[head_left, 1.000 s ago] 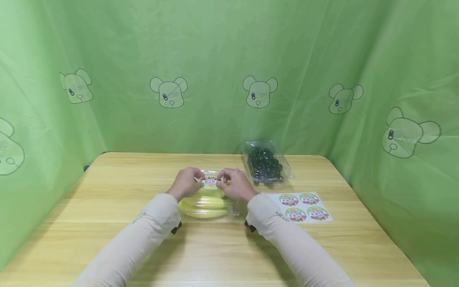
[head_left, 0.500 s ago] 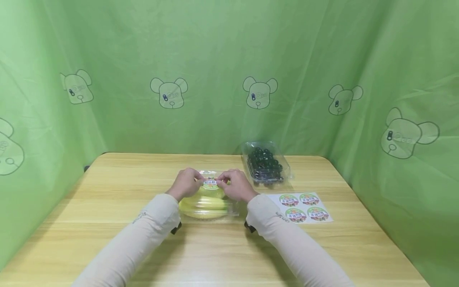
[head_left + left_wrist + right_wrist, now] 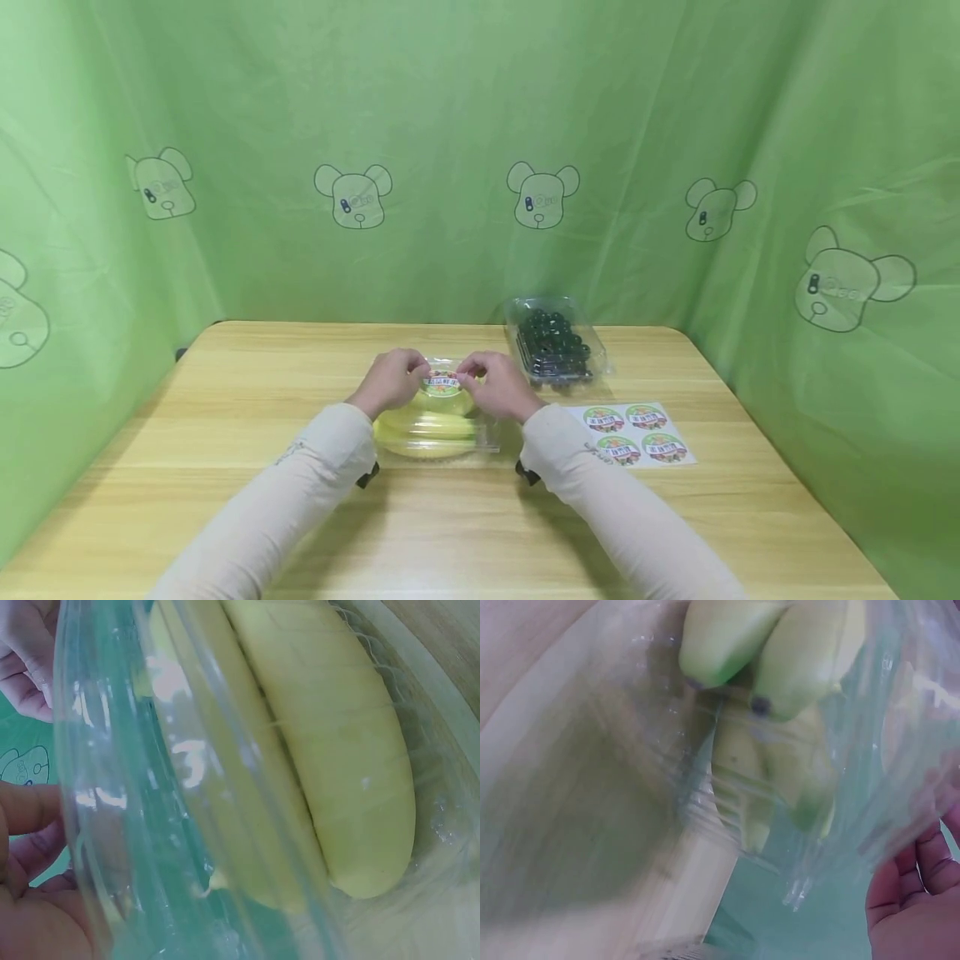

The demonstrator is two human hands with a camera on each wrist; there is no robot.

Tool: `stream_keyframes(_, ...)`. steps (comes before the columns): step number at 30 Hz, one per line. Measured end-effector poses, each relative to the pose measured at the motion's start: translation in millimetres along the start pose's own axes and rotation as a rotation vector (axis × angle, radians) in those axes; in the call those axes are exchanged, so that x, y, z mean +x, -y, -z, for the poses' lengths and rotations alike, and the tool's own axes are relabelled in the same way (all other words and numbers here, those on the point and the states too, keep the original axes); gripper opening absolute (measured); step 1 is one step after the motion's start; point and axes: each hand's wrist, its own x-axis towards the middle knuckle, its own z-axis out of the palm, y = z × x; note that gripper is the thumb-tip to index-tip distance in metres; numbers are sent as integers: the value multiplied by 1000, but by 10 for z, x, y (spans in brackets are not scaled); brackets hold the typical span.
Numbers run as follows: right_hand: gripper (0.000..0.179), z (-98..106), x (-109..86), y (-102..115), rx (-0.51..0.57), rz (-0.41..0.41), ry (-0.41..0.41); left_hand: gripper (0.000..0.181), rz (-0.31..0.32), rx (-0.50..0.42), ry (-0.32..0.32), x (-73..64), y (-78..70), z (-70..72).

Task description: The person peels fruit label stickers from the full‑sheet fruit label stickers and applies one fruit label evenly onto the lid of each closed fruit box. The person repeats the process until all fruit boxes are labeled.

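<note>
A clear plastic clamshell box (image 3: 489, 447) with yellow bananas (image 3: 423, 435) inside sits mid-table. Over the far part of its lid is a round printed sticker (image 3: 442, 384). My left hand (image 3: 388, 383) pinches the sticker's left edge between thumb and fingers. On the opposite edge, my right hand (image 3: 497, 386) does the same. Whether the sticker's underside touches the lid is hard to tell. Through the plastic, the left wrist view shows two bananas (image 3: 337, 750) close up. In the right wrist view, greenish banana ends (image 3: 799, 667) show, with my right hand (image 3: 915, 907) at the edge.
Right of the hands lies a white sheet (image 3: 636, 456) with several round stickers. Behind it, a clear box (image 3: 597, 354) holds dark grapes (image 3: 553, 337). Green curtains (image 3: 450, 250) with bear-head prints surround the wooden table (image 3: 225, 400).
My right hand has shifted slightly to the right, and a little more of the sticker shows between the hands. My left hand, the box and the sheet stay nearly where they were.
</note>
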Motion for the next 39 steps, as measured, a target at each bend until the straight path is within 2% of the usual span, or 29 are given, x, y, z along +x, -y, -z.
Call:
stream_keyframes(5, 8, 40, -17, 14, 1, -13, -22, 17, -13, -1, -27, -2, 15, 25)
stream_keyframes(12, 13, 107, -73, -11, -16, 21, -104, 19, -16, -36, -80, -16, 51, 43)
stream_keyframes(16, 23, 130, -135, -48, 9, 28, -163, 29, -14, -99, -178, -66, 92, 54)
stream_keyframes(21, 38, 149, -238, -110, 73, -14, -247, 40, -6, -186, -310, -166, 169, 78)
stream_keyframes(25, 50, 173, -323, -156, 174, -54, -289, 51, 19, -252, -365, -248, 238, 72)
stream_keyframes(30, 57, 159, -415, -194, 348, -119, -317, 60, 80, -337, -382, -313, 318, 47)
stream_keyframes(36, 58, 45, -509, -182, 612, -207, -380, 64, 175, -497, -347, -403, 427, 22)
stream_keyframes(39, 59, -22, -546, -188, 715, -280, -385, 63, 224, -593, -318, -462, 484, -13)
